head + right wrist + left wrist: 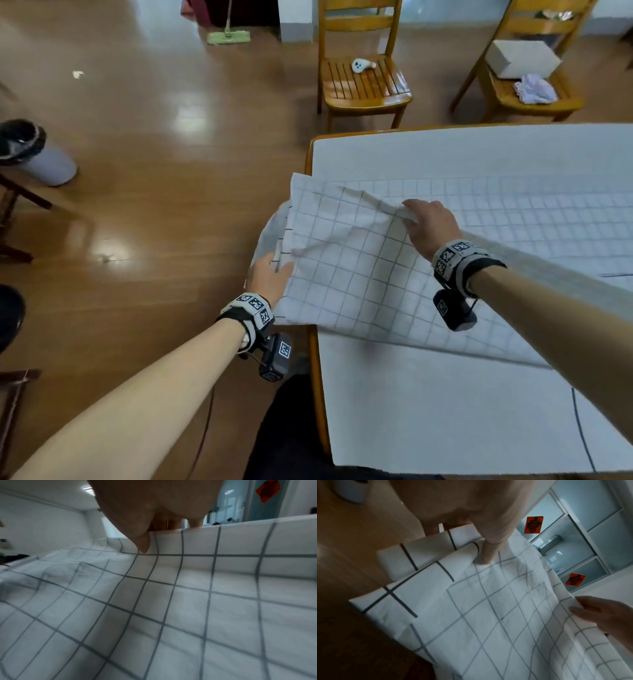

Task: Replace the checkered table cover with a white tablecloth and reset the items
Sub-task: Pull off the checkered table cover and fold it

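At far left a bin (41, 161) stands on the wooden floor (154, 113), well apart from the work; the left hand (269, 277) pinches the near-left edge of the checkered cover (346, 274), thumb on top and fingers curled beneath the fold, probably so the corner hanging off the table (310, 154) can be brought over; the cover lies as a folded band across a white cloth (445, 404) that already spreads over the table, which suggests the cover is being folded for removal; further right the right hand (433, 226) clamps a raised ridge of the cover, thumb against curled fingers, lifting it so the layers line up; behind, two chairs hold things off the table, a small white object (363, 65) on one, a box (522, 58) and crumpled cloth (534, 89) on the other, likely awaiting reset.
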A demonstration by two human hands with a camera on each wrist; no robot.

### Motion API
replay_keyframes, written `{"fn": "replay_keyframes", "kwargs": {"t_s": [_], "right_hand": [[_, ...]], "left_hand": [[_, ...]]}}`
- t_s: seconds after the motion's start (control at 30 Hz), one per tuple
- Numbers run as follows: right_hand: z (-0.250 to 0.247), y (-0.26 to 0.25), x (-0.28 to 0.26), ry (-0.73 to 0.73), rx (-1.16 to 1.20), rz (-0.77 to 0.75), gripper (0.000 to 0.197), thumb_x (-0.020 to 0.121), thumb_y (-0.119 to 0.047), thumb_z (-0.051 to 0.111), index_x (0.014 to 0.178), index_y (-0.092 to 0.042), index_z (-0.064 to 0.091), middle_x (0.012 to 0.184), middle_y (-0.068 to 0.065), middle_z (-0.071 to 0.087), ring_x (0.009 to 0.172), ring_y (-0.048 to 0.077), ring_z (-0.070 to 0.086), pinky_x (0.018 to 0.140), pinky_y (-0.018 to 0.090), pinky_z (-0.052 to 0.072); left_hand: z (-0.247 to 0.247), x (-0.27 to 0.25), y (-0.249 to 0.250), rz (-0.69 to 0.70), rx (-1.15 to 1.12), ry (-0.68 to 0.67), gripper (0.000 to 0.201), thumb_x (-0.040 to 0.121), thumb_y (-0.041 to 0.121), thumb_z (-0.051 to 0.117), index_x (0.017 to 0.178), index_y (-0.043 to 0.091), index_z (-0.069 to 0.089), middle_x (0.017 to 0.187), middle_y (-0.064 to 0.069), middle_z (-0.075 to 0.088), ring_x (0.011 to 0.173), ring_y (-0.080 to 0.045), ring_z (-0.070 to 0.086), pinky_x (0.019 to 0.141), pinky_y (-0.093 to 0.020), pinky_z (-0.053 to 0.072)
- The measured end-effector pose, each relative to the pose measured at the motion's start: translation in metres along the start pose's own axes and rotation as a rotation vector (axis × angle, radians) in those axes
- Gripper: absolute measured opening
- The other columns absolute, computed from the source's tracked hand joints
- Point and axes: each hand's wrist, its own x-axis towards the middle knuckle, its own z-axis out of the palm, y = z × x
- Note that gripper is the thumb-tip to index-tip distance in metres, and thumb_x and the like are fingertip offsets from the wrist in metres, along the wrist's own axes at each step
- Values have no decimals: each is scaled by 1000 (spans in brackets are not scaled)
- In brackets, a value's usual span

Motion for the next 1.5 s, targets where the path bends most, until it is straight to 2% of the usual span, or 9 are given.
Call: {"fn": "replay_keyframes", "kwargs": {"t_s": [0.1,0.17,0.27,0.47,0.67,0.9,1.2,1.37,1.5], "right_hand": [[17,-2,-15,61,-10,51,57,94,-21,62,145,-8,42,147,12,48,135,33,41,115,46,31],[28,-2,-32,58,-2,96,63,93,-20,62,149,-6,36,154,13,40,142,32,33,120,44,25],[44,3,-59,-14,6,172,65,94,-23,59,151,-6,33,157,12,35,144,30,29,121,42,22],[49,15,-114,-100,59,296,60,95,-21,57,150,-8,36,157,10,34,144,28,27,119,39,25],[25,43,-170,-109,155,423,55,95,-20,53,148,-12,39,152,6,40,138,25,33,112,41,36],[6,97,-276,-31,243,555,51,94,-19,53,144,-15,44,149,4,43,135,25,37,107,40,39],[-23,184,-432,-71,283,691,51,96,-19,50,147,-15,41,152,6,40,140,25,33,114,40,33],[-52,219,-495,21,322,782,48,96,-21,52,144,-20,46,145,5,46,131,24,47,107,38,39],[-68,250,-532,26,333,844,49,95,-25,51,143,-24,45,146,4,45,132,24,46,105,39,41]], "left_hand": [[5,28,-3,-33,51,-4,36,85,29,64,119,21,58,111,-2,67,98,-26,64,86,-40,54],[11,39,-2,-56,127,-32,64,87,15,64,144,17,35,140,-7,50,124,-28,51,100,-37,43],[19,47,5,-23,272,-37,87,84,10,67,153,15,15,158,-9,23,145,-29,23,113,-43,27],[43,46,32,257,357,-76,85,83,14,69,152,12,19,159,-9,19,147,-27,15,120,-40,18],[88,7,85,457,438,-312,71,88,17,62,150,16,28,154,-5,30,142,-24,27,117,-40,27],[153,-91,117,660,595,-478,58,88,21,61,142,19,41,141,-1,48,130,-20,43,104,-37,40],[250,-243,151,811,776,-638,56,87,22,64,139,16,46,139,-5,51,128,-20,48,105,-36,41],[308,-316,178,899,801,-716,54,86,22,65,137,16,49,136,-6,55,123,-22,52,101,-35,43],[350,-351,197,964,855,-773,53,86,22,66,136,16,50,133,-7,57,119,-23,55,98,-36,46]]}}
